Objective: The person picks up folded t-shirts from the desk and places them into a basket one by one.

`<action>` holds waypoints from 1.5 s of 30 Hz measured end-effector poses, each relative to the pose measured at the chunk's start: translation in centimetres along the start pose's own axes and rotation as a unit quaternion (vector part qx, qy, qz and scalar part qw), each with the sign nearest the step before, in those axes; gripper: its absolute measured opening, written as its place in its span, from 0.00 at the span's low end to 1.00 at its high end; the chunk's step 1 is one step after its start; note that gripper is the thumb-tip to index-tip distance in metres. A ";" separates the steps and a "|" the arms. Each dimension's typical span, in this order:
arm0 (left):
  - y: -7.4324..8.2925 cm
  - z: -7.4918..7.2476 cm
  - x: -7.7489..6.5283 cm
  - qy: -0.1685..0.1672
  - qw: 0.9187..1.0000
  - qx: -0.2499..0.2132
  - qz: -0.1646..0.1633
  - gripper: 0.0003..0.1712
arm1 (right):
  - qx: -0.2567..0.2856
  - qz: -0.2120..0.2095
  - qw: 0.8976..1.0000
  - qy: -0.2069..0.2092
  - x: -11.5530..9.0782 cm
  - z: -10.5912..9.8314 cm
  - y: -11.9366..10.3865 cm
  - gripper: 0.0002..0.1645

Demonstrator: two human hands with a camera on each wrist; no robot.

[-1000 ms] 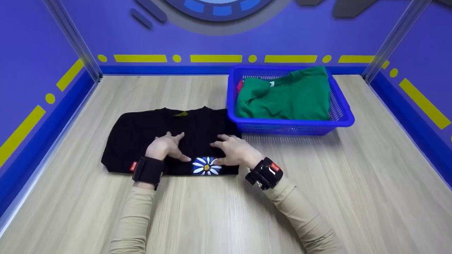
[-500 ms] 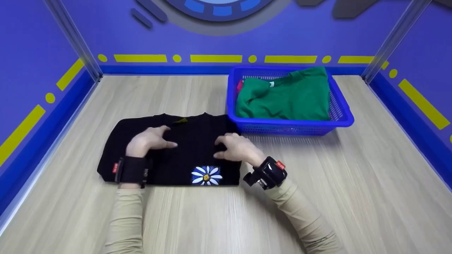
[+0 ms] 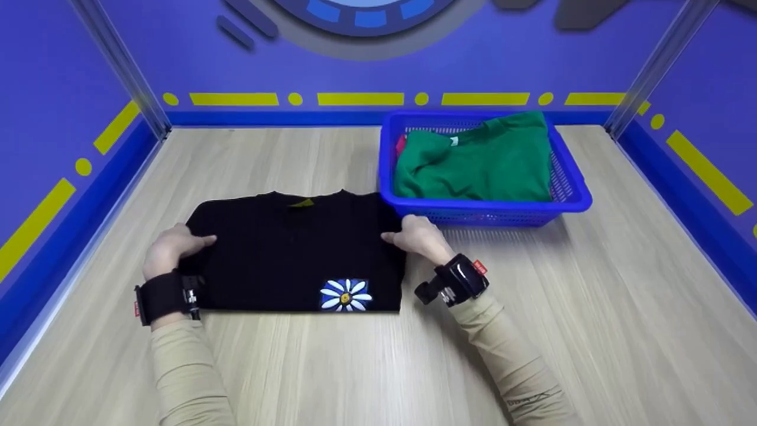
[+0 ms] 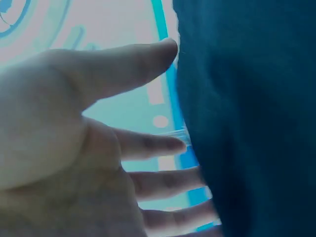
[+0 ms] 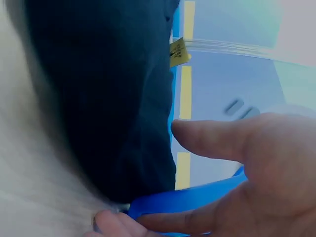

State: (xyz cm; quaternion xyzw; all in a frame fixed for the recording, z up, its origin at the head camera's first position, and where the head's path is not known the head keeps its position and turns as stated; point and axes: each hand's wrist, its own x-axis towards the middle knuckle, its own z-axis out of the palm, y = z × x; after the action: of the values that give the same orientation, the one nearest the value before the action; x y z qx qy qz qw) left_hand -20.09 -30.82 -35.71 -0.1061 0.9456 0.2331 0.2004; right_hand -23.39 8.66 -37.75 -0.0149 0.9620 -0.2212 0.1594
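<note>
A folded black T-shirt lies flat on the table, its collar with a yellow tag toward the back and a daisy patch at its front right. At its left edge is my left hand, thumb over the cloth; in the left wrist view the fingers reach straight to the fabric's edge, spread apart from the thumb. My right hand is at the opposite edge, beside the basket's front. Its thumb stretches over the shirt, with the fingers low along the side.
A blue plastic basket stands at the back right, its left corner overlapping the shirt's far right corner in the head view. Inside lies a green garment with something red beneath. Blue-purple panels wall the table on three sides.
The shirt has shifted slightly toward the front. My left hand has gone from the shirt's middle out to its left edge, and my right hand has moved outward to the right edge.
</note>
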 end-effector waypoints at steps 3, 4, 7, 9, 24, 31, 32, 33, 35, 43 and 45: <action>-0.5 0.2 0.2 -0.019 0.999 -0.026 0.009 0.52 | 0.030 -0.005 0.999 -0.012 0.2 0.0 0.1 0.31; -0.5 0.2 0.3 -0.021 0.999 -0.039 0.010 0.53 | 0.045 -0.004 0.999 -0.017 0.2 0.0 0.1 0.33; -0.6 0.3 0.5 -0.019 0.997 -0.071 0.012 0.53 | 0.116 0.004 0.993 -0.032 0.3 0.0 0.2 0.33; -0.7 0.4 0.6 -0.017 0.996 -0.092 0.014 0.53 | 0.187 0.013 0.981 -0.048 0.4 0.2 0.3 0.32; -0.7 0.1 0.5 -0.079 0.990 -0.118 -0.021 0.59 | 0.245 0.009 0.966 -0.088 0.3 1.7 -0.4 0.50; -0.6 -0.2 0.1 -0.089 0.991 -0.100 -0.006 0.63 | 0.403 -0.034 0.901 -0.155 -0.1 2.3 -1.4 0.26; -0.6 -0.2 0.1 -0.089 0.991 -0.102 -0.001 0.63 | 0.415 -0.044 0.895 -0.157 -0.1 2.5 -1.5 0.26; -0.6 -0.2 0.1 -0.088 0.991 -0.104 0.002 0.63 | 0.417 -0.052 0.895 -0.152 -0.1 2.6 -1.6 0.26; -0.6 -0.2 0.0 -0.088 0.991 -0.105 0.007 0.62 | 0.407 -0.070 0.901 -0.131 -0.1 2.8 -1.7 0.27; -0.3 -0.4 -0.6 -0.078 0.991 -0.103 0.027 0.56 | 0.329 -0.158 0.931 -0.026 -0.4 3.2 -2.4 0.27; 0.1 -0.7 -1.0 -0.070 0.992 -0.101 0.035 0.55 | 0.303 -0.181 0.936 -0.002 -0.7 3.0 -2.6 0.29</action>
State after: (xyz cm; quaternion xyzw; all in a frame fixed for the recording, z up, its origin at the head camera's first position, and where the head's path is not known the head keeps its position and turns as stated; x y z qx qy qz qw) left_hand -19.44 -30.96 -34.68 -0.0762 0.9042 0.3409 0.2457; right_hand -21.86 5.10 -38.99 -0.1406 0.8302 -0.5269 0.1153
